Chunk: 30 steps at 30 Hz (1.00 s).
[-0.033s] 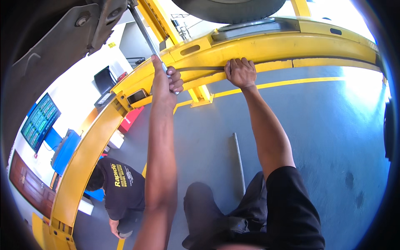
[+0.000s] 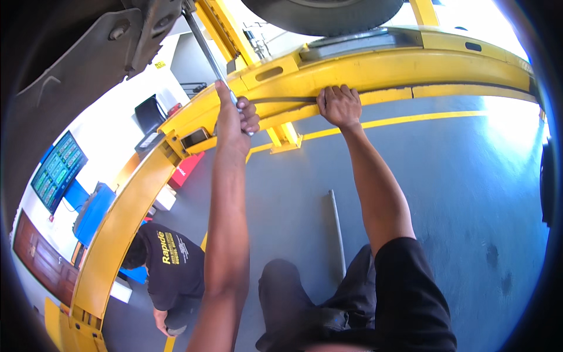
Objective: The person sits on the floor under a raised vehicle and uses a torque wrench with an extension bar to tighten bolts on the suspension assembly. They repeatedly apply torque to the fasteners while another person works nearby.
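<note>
Overhead at the upper left, a long chrome wrench [image 2: 203, 46] slants up to the dark underside of a vehicle [image 2: 76, 70]. My left hand [image 2: 236, 117] is wrapped round its lower end, with the thumb lying along the shaft. Where the wrench's upper end meets the underbody is too dark to make out. To the right, my right hand [image 2: 341, 106] has its fingers curled over the lower edge of a yellow lift beam [image 2: 363, 73]. A dark strip runs along this beam between the two hands.
A tyre [image 2: 322, 20] stands on the lift above the beam. On the grey floor lies a metal pipe [image 2: 337, 234], close to my knees. A co-worker in a dark shirt [image 2: 173, 258] is low down at the left, beyond a yellow cross beam [image 2: 126, 220]. A wall screen [image 2: 58, 170] hangs farther left.
The whole view has shifted very slightly. Both hands keep their holds, and the wrench stays at nearly the same angle.
</note>
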{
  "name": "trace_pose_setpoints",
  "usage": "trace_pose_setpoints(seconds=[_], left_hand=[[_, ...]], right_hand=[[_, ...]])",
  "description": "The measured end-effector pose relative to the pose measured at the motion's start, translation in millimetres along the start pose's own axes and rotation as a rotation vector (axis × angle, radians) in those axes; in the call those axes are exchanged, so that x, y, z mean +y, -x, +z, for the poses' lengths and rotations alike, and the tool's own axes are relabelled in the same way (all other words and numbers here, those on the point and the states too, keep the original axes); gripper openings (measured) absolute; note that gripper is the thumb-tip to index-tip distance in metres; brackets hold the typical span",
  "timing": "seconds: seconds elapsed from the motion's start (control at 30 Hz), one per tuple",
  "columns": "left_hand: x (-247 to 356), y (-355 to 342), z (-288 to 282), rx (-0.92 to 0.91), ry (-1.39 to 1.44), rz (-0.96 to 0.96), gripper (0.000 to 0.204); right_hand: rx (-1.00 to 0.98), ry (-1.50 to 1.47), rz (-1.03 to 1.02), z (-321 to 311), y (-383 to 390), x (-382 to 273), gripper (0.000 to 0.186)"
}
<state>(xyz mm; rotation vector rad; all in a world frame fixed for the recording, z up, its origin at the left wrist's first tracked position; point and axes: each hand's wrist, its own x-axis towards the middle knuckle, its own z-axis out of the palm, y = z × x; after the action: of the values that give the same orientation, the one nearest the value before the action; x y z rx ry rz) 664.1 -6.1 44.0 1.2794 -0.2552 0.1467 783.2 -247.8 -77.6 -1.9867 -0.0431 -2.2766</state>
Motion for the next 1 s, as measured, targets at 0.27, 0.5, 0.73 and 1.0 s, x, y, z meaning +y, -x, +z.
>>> trace_pose_setpoints(seconds=[0.27,0.5,0.73,1.0], left_hand=[[-23,-23,-11,-0.056,-0.068,0.14,0.051],[-19,-24,-4,-0.029,0.018,0.117,0.074],[-11,-6,-9,-0.019,-0.044,0.221,0.076],[-15,-14,-9,-0.01,-0.009,0.237,0.076]], right_hand=[[-0.39,0.029,-0.057,19,18,21,0.026],[-0.34,0.033,-0.109,7,9,16,0.034],[-0.457,0.035,-0.033,-7,2,2,0.043],[-0.492,0.034,-0.043,-9,0,2,0.041]])
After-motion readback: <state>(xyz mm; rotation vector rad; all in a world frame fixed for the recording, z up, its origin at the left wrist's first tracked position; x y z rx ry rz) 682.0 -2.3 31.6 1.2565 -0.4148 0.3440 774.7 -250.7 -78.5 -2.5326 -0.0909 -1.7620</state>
